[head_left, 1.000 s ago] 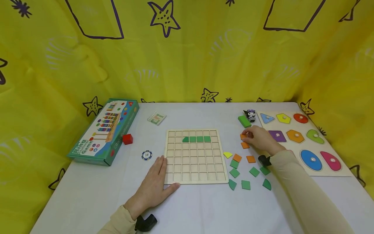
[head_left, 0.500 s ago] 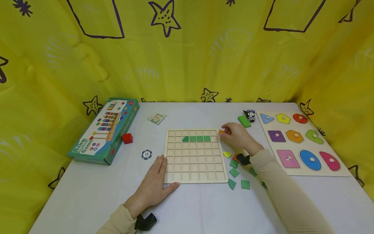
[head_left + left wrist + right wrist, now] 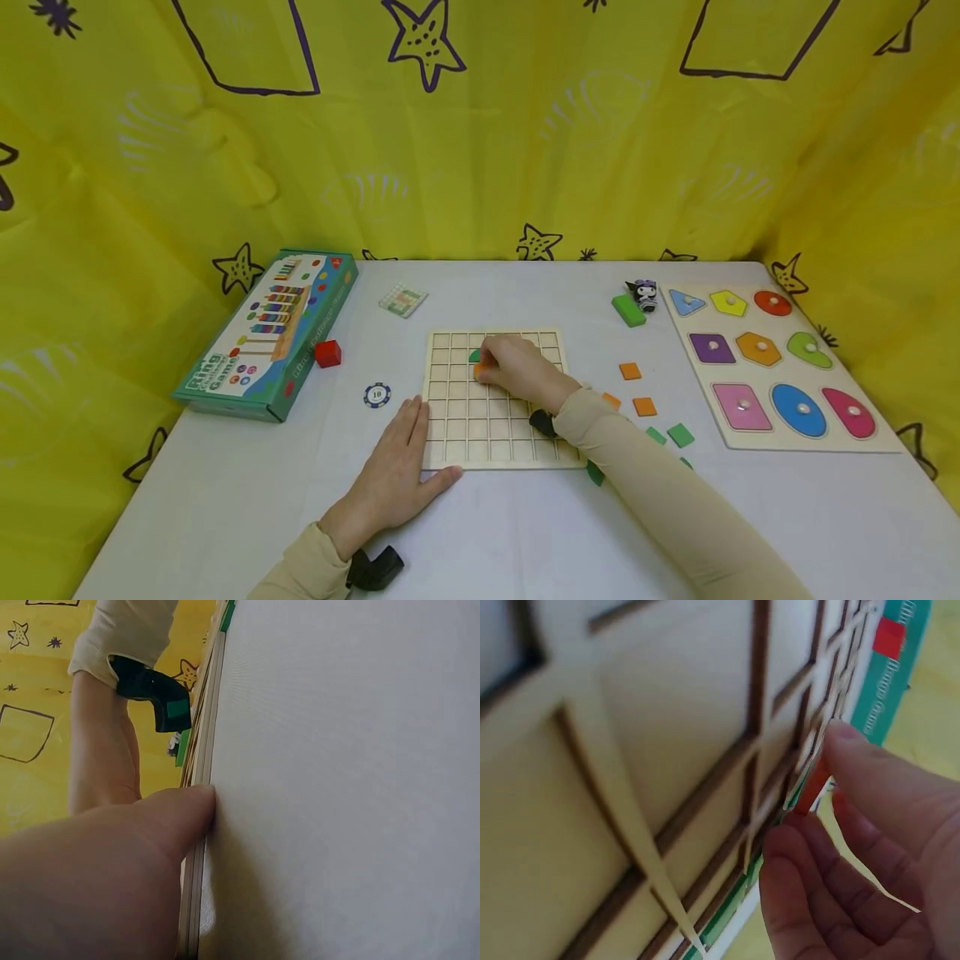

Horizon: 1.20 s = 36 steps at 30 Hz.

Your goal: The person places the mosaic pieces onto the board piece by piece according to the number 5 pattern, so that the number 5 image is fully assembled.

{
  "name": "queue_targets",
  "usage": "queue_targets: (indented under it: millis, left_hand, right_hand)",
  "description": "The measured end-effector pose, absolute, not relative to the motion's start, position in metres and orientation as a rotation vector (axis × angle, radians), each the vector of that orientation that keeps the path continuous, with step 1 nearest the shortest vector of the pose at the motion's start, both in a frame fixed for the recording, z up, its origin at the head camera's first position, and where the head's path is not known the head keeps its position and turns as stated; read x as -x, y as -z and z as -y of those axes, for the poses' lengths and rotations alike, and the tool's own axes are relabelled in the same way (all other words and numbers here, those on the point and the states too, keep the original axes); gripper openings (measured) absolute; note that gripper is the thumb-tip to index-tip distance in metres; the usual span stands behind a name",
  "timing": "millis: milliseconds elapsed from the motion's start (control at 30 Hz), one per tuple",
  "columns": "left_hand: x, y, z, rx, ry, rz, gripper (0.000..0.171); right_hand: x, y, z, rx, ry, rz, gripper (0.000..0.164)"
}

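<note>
A wooden grid board (image 3: 455,432) lies on the white table. My left hand (image 3: 393,477) rests flat along its left edge, fingers straight, the thumb (image 3: 184,814) at the front edge. Over the board's upper part my right hand (image 3: 522,368) pinches an orange square tile (image 3: 814,787) between thumb and fingertips. That tile is right at a cell just below the green quarter-round tile (image 3: 474,356). The hand covers the green square tiles of that row in the head view; a bit of green (image 3: 724,911) shows along the grid in the right wrist view.
Loose orange tiles (image 3: 644,407) and green tiles (image 3: 681,435) lie right of the board, some behind the right sleeve. Farther right is a shape puzzle (image 3: 712,419). A game box (image 3: 262,342), red cube (image 3: 327,354) and poker chip (image 3: 377,395) are on the left. A green block (image 3: 628,310) lies behind.
My right hand has picked up an orange tile from the right side and carried it left onto the board's upper part. My left hand has stayed at the board's edge.
</note>
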State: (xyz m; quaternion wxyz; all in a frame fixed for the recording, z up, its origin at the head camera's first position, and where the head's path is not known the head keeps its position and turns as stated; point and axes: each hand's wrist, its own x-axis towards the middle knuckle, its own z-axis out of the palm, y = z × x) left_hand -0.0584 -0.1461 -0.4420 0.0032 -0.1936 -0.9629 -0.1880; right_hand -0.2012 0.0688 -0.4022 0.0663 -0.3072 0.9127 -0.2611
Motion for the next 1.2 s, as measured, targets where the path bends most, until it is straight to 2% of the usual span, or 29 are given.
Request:
queue_targets:
  millis: [200,500,700,800,1000,1200]
  left_hand:
    - [0.056,0.441,0.146,0.611,0.570,3.018,0.092]
    - [0.058,0.440,0.147,0.602,0.574,3.005,0.093]
    - [0.056,0.440,0.147,0.575,0.585,3.016,0.093]
    - [0.056,0.441,0.147,0.571,0.595,3.009,0.093]
    - [0.057,0.443,0.146,0.588,0.612,2.985,0.092]
    - [0.057,0.442,0.144,0.581,0.604,3.007,0.093]
  right_hand:
    - [0.200,0.404,-0.061,0.913,0.693,-2.805,0.017]
    - [0.200,0.402,-0.065,1.085,0.684,-2.778,0.005]
    - [0.191,0.404,-0.074,1.308,0.578,-2.777,0.020]
    - [0.184,0.404,-0.081,1.325,0.574,-2.772,0.024]
    - [0.182,0.399,-0.116,1.197,0.677,-2.777,0.027]
    - [0.190,0.395,-0.187,0.899,0.764,-2.858,0.028]
